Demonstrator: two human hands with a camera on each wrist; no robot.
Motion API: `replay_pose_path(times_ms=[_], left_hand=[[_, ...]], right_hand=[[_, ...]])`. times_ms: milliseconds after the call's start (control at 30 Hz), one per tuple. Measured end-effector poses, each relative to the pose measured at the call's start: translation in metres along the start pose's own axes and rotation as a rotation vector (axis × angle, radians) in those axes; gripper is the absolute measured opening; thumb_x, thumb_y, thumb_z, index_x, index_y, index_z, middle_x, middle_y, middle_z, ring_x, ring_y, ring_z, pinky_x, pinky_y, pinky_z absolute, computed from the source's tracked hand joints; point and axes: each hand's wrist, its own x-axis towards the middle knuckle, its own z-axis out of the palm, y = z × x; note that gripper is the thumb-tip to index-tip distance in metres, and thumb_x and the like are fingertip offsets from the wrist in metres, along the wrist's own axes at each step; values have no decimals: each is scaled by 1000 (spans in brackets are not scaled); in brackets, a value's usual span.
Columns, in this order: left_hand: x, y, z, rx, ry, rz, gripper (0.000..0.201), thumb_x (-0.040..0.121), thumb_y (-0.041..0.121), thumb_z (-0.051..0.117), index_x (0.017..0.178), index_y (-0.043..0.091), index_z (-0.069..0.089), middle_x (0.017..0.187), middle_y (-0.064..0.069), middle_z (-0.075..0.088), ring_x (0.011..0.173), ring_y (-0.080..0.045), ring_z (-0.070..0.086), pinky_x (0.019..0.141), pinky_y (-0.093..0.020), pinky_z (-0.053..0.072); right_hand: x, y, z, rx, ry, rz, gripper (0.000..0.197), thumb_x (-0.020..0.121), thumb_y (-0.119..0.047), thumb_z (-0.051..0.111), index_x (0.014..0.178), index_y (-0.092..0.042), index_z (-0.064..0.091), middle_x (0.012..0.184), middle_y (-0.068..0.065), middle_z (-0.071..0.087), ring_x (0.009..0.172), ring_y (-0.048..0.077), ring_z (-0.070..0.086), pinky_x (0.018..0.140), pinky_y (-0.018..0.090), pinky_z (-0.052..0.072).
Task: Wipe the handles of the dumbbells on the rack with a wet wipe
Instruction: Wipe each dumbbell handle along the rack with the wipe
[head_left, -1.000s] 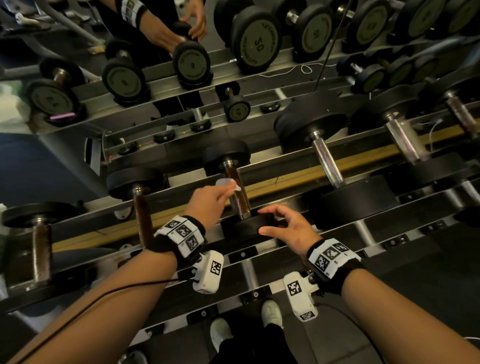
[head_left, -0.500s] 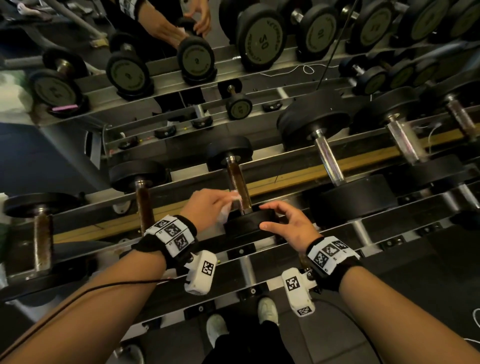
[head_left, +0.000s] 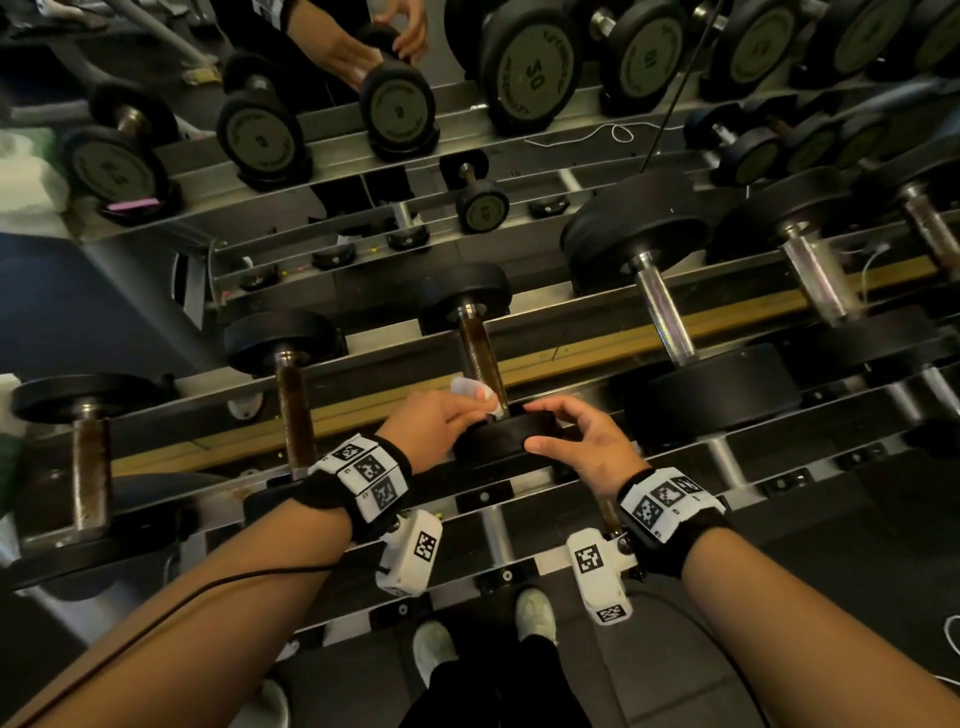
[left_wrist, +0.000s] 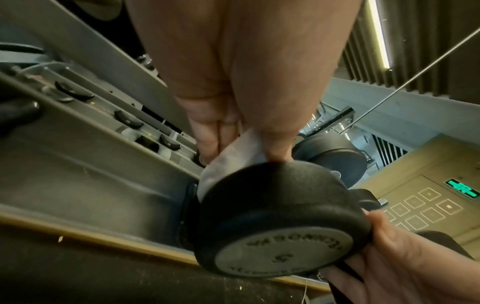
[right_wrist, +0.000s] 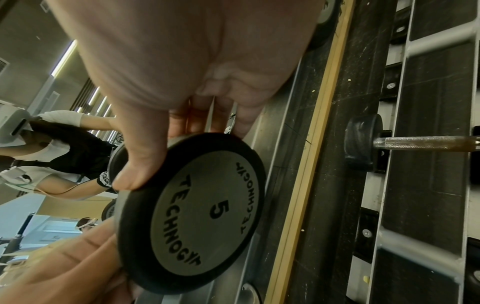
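Head view shows the left hand (head_left: 434, 423) pinching the wet wipe (head_left: 475, 392) against the handle (head_left: 480, 356) of the 5 dumbbell (head_left: 506, 434) on the rack (head_left: 571, 364), right hand (head_left: 582, 441) gripping its near head, so neighbouring handles likely remain.

Gym: tiered metal rack (head_left: 519, 358) of numbered dumbbells (head_left: 530, 67)

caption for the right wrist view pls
Right hand grips the near head of a 5-marked dumbbell on the rack.
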Motion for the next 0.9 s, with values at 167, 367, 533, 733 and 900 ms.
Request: replay_pose_path(times_ms=[167,367,533,733,900], left_hand=[[-4,-6,-15,-92,6,-35,28,103,29,47,125,31,66,124,6,67,111,-5,58,92,-20,37],[2,4,-4,-271,230,-76,29,104,30,47,128,31,63,121,5,68,114,-11,60,96,-23,43],[-2,9,5,-96,97,-32,33,105,34,41,133,36,58,126,-1,64,115,-14,59,95,-16,40],[-3,6,-11,137,-67,22,38,105,37,39,136,31,58,132,-1,62,120,-17,56,98,-21,33],[-1,-1,-14,-209,304,-74,33,104,28,46,134,29,59,123,0,67,100,-4,59,91,-22,41]], right_hand=[[-1,-2,1,10,-4,6,38,80,-17,78,113,-35,66,116,-8,63,110,14,62,96,46,54],[-1,-1,1,-10,2,18,40,81,-20,78,115,-37,65,118,-9,63,113,15,60,96,51,53],[-1,0,2,-2,10,17,40,81,-20,78,115,-36,65,118,-9,63,111,13,62,95,47,55],[-4,-4,3,-9,13,23,41,82,-19,77,119,-32,64,118,-8,61,113,14,60,97,47,54],[-4,-5,2,0,5,46,41,82,-18,76,119,-33,64,119,-8,61,114,15,60,98,48,53]])
